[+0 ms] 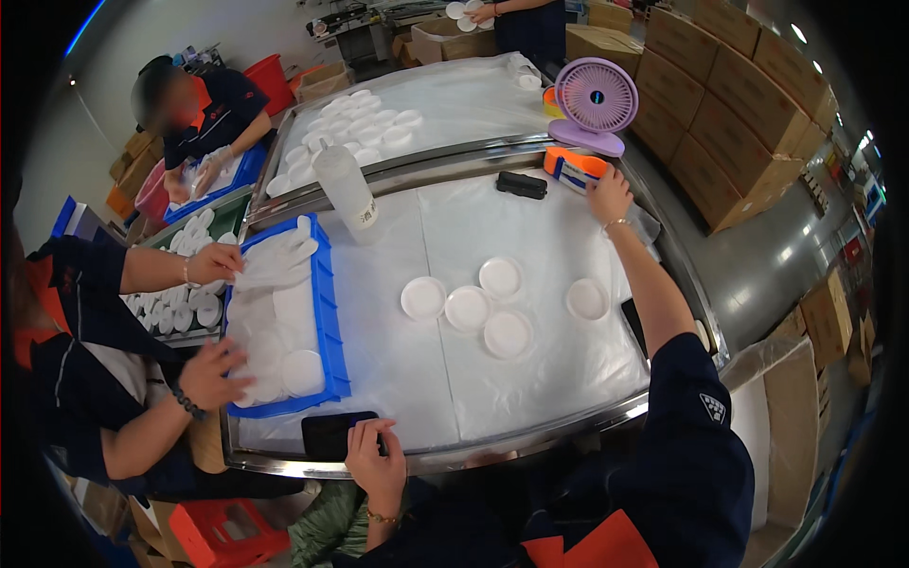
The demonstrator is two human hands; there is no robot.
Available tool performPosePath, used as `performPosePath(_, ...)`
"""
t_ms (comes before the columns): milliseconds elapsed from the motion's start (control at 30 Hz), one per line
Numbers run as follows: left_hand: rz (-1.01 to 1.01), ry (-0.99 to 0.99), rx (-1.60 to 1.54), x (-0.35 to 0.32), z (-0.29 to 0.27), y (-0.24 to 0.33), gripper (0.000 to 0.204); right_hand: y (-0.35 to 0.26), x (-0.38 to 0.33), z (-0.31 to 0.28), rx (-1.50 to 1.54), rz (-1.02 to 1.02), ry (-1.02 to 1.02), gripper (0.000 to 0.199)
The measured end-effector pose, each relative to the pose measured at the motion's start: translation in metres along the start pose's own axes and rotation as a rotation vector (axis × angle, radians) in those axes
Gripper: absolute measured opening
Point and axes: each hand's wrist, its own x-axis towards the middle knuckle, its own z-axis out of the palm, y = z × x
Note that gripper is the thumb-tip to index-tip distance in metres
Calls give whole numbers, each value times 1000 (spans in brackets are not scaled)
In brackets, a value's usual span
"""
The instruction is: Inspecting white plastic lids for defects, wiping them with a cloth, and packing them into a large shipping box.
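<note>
My right hand reaches to the far right of the table, its fingers closed on the near end of an orange and blue tape dispenser. My left hand rests at the near table edge, fingers loosely extended and touching the right end of a black phone. Between my hands several round white lids lie flat, four of them close together around a middle lid. A single lid lies apart, nearer my right forearm.
A blue crate with white parts stands at the left, where a co-worker handles white gloves. A clear bottle, a black object and a purple fan stand farther back. Cardboard boxes are stacked at right.
</note>
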Motion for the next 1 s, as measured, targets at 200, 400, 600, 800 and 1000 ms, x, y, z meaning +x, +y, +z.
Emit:
performPosePath(200,-26,-24,-2,0,-1,1,17,-61,-34,18,367,-568,-468,42)
performPosePath(400,-22,-24,-24,0,-2,1,17,-80,-48,33,141,-404,-492,38)
performPosePath(600,-17,-59,-30,-2,0,1,16,-36,-75,-22,290,-613,-446,43)
performPosePath(800,39,-57,-32,-1,-1,0,15,72,-93,-136,-189,-376,-552,51)
performPosePath(1000,35,-12,-42,-2,0,2,16,142,-92,-156,-197,-281,-761,36)
